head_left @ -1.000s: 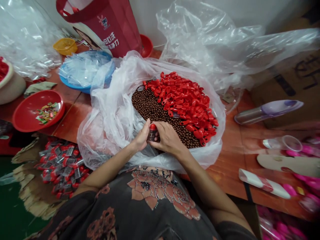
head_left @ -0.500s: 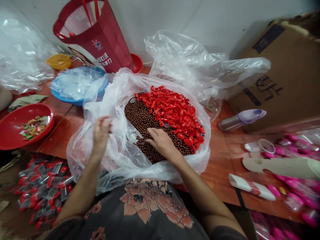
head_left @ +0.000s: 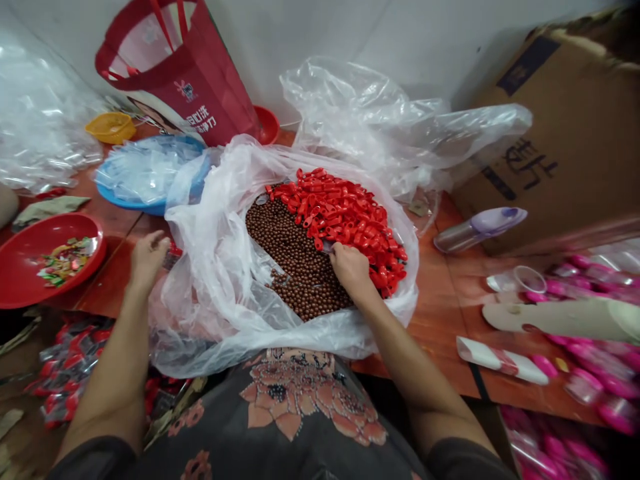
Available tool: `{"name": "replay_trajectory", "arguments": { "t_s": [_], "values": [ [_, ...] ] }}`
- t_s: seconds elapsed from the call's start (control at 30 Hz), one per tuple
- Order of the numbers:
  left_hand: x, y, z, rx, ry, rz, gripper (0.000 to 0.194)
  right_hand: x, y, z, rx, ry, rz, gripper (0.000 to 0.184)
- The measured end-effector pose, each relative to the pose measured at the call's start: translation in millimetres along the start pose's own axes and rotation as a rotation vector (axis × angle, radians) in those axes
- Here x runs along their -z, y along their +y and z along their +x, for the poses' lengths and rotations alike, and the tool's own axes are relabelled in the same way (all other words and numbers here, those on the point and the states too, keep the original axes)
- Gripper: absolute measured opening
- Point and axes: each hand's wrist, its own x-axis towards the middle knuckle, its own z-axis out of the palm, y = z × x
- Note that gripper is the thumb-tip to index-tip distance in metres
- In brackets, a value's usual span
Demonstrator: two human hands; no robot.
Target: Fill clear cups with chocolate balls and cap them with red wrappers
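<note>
A clear plastic bag (head_left: 210,267) lies open in front of me, holding brown beads (head_left: 295,260) and a heap of red caps (head_left: 345,213). My right hand (head_left: 350,267) rests in the bag where the beads meet the caps. Its fingers are curled down into the pile, and what they pinch is hidden. My left hand (head_left: 147,257) is outside the bag at its left edge, above the wooden table (head_left: 450,287). Its fingers are closed round a small red-capped vial (head_left: 173,255).
A red bowl (head_left: 30,293) of coloured bits sits far left, with filled red-capped packets (head_left: 65,367) piled below the table edge. Behind are a blue basin (head_left: 125,200) of clear bags, a red tote (head_left: 200,80) and loose plastic (head_left: 380,127). At right are a cardboard box (head_left: 565,140), a purple scoop (head_left: 475,230) and pink items (head_left: 595,360).
The hands have come apart from the vial they held together. The left hand carried it out to the left of the bag. The right hand moved up to the red caps.
</note>
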Motion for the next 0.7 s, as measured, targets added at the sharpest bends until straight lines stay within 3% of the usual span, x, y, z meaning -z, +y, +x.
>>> {"name": "replay_trajectory", "arguments": {
  "t_s": [0.1, 0.17, 0.2, 0.3, 0.37, 0.43, 0.53, 0.7],
  "values": [
    [-0.6, 55.3, -15.8, -0.163, 0.241, 0.073, 0.023, 1.6, 0.0, -1.6, -0.024, 0.001, 0.062, 0.038],
    [-20.3, 99.8, -34.9, -0.251, 0.207, -0.012, 0.019, 1.3, -2.1, 0.5, -0.024, 0.006, 0.089, 0.048],
    [-36.6, 121.1, -46.1, -0.287, 0.096, -0.089, 0.016, 0.8, -3.7, 1.9, -0.022, -0.006, 0.096, 0.048],
    [-101.7, 169.3, -78.3, -0.309, -0.392, -0.286, 0.017, -2.3, -8.6, 2.0, -0.006, -0.060, 0.113, 0.036],
    [-147.2, 185.1, -92.9, -0.320, -0.625, -0.262, 0.022, -6.0, -11.1, -4.2, 0.041, -0.083, 0.141, 0.034],
    [-185.6, 191.5, -100.0, -0.359, -0.718, -0.150, 0.028, -10.5, -12.6, -15.0, 0.107, -0.078, 0.174, 0.035],
    [-225.0, 197.1, -100.8, -0.443, -0.695, 0.086, 0.029, -15.4, -11.8, -33.2, 0.179, -0.008, 0.231, 0.036],
    [-264.1, 218.0, -96.8, -0.416, -0.692, 0.349, 0.030, -13.8, -0.7, -56.7, 0.187, 0.142, 0.397, 0.033]
  ]
}}
